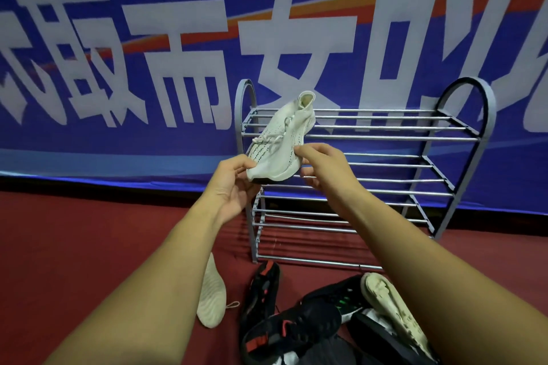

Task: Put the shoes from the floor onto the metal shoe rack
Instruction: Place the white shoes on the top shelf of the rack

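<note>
The white knit shoe is held in the air at the left end of the metal shoe rack, level with the top tier. The shoe is tilted: the heel and collar point up and away over the top rails, and the toe points down toward the person. Whether the heel touches the rails cannot be determined. The left hand pinches the toe of the shoe between thumb and fingertips, palm turned inward. The right hand pinches the right side of the forefoot, fingers curled over the upper edge and thumb below. The rack stands on the red floor against a blue banner printed with large white characters; its tiers consist of parallel metal rails between two arched end frames. On the floor in front of the rack lies a second white shoe, sole up, to the left of the group. Beside it lies a black shoe with red trim. Further right, a black shoe with green marks and a pale upturned sole lie heaped together with other dark shoes.
</note>
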